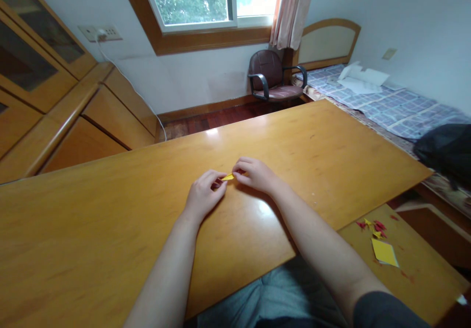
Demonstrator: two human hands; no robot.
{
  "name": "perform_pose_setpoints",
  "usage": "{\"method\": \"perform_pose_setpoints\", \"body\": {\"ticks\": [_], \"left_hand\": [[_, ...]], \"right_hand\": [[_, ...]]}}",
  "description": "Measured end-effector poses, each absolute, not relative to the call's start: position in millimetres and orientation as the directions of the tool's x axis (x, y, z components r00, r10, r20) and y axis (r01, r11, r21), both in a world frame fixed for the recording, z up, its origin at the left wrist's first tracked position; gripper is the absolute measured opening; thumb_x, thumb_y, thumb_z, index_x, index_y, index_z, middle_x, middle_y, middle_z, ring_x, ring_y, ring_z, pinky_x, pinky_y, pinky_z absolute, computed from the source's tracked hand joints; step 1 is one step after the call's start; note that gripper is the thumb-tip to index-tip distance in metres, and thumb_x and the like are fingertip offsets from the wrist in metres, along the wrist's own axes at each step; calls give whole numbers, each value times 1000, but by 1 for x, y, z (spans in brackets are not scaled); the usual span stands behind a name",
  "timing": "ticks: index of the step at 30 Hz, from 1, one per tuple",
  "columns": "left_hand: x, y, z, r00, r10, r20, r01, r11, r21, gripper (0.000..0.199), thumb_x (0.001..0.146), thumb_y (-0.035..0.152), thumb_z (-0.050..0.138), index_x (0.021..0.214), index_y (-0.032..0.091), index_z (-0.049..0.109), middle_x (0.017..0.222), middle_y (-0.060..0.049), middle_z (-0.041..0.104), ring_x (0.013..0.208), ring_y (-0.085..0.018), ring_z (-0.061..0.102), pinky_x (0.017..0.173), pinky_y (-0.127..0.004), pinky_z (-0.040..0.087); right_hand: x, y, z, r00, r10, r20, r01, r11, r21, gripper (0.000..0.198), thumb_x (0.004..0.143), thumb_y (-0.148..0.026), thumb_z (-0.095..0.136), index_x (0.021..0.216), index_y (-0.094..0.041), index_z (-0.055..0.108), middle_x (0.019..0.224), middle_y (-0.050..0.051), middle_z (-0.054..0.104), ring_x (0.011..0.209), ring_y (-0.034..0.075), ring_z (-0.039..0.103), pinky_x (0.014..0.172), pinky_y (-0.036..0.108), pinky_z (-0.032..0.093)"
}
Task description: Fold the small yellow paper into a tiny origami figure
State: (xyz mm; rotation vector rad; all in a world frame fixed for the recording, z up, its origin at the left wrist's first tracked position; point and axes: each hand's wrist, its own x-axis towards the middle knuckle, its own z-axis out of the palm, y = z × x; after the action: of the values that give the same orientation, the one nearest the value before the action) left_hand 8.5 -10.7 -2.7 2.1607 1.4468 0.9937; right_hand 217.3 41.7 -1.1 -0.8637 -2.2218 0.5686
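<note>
A small folded piece of yellow paper (228, 177) is held between my two hands, low over the middle of the wooden table (121, 230). My left hand (204, 194) pinches its left end between thumb and fingers. At the other end, my right hand (253, 175) has its thumb and fingertips closed on the paper. Fingers cover both ends, so only the slim middle shows and its exact folds cannot be made out.
On a lower surface (358, 259) to the right lie a stack of yellow paper squares (384, 252) and several small red and yellow folded paper pieces (378, 229). Beyond the table stand an armchair (268, 72) and a bed (397, 102) bearing a black bag (447, 149). Wooden cabinets (121, 114) line the left.
</note>
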Motion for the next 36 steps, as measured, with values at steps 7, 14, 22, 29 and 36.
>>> {"method": "perform_pose_setpoints", "body": {"ticks": [7, 14, 22, 29, 36], "left_hand": [[6, -9, -5, 216, 909, 356, 670, -404, 623, 15, 90, 31, 59, 87, 22, 71, 84, -3, 72, 76, -16, 66, 73, -28, 52], [9, -6, -4, 60, 954, 294, 597, -271, 755, 16, 85, 33, 63, 80, 21, 73, 78, -2, 73, 72, -16, 66, 69, -27, 50], [13, -7, -4, 7, 997, 71, 388, -68, 919, 21, 80, 39, 68, 76, 19, 71, 70, -2, 71, 67, -16, 63, 65, -26, 47], [15, -7, -1, 105, 994, 1, 309, -33, 950, 29, 81, 44, 66, 74, 17, 70, 68, -2, 67, 67, -15, 59, 66, -25, 45], [16, -8, 2, 92, 994, -63, 201, 44, 979, 30, 78, 45, 70, 73, 16, 70, 66, -2, 65, 64, -14, 57, 65, -25, 44]], "right_hand": [[217, 42, -1, -544, 726, 421, 356, 654, -667, 10, 89, -17, 59, 85, -16, 68, 85, 4, 64, 76, 12, 61, 73, 24, 49], [215, 41, 3, -451, 805, 387, 234, 525, -819, 15, 89, -28, 65, 97, -16, 69, 92, 5, 68, 79, 13, 64, 74, 26, 52], [209, 43, -2, -401, 883, 245, 162, 331, -929, 17, 81, -29, 71, 89, -15, 73, 86, 4, 73, 77, 14, 64, 75, 28, 51], [206, 41, -4, -416, 901, 120, 21, 141, -990, 21, 74, -32, 75, 86, -15, 72, 81, 2, 71, 74, 13, 62, 72, 26, 48], [203, 40, -5, -413, 905, 102, -40, 94, -995, 26, 72, -33, 77, 91, -16, 71, 79, 0, 69, 72, 12, 60, 70, 25, 48]]}}
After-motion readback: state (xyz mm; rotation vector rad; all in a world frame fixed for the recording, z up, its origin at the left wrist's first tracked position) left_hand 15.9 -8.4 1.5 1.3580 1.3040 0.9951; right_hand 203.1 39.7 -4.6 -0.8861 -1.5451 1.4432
